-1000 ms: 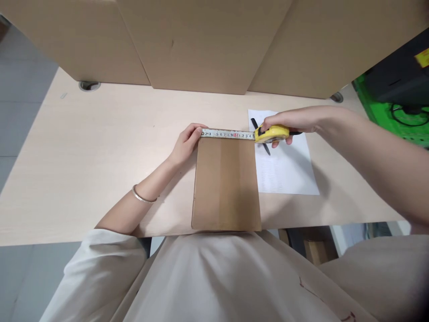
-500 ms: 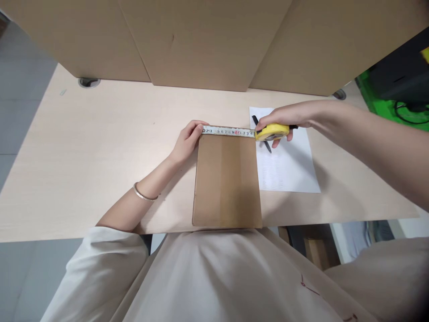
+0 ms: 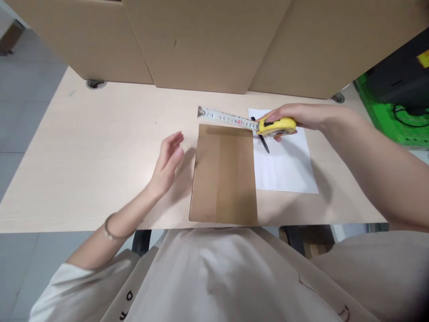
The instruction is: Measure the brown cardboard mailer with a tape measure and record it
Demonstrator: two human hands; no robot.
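Yellow tape measure (image 3: 278,127) sits in the right hand (image 3: 291,112), whose fingers curl around the case, thumb along the top and fingertips peeking out below. Its printed blade (image 3: 228,119) reaches out leftward from those fingers to a hook end (image 3: 201,112) that hangs free, beyond the left fingertips and to their right, apart from them. The left hand (image 3: 166,162) has let go of that end and drawn back; its fingers bend loosely side by side with the thumb standing off them, pinching nothing. With that, the blade has come away from the far edge of the cardboard box (image 3: 224,179) and slants above it, so I judge that this span is no longer being held against the box (whether the figure is noted, I cannot tell).

That box lies just right of the left fingers, nearer than the right ones and to their left, closed on top under a strip of tape (image 3: 228,174); its contents are hidden. Well beyond all the fingers stand large cartons (image 3: 204,44), their insides also out of sight. Far right of the right fingers, a green plastic crate (image 3: 375,100) holds a black cable (image 3: 411,118); just under those fingers, a black pen (image 3: 264,144) lies on a printed sheet (image 3: 288,167)
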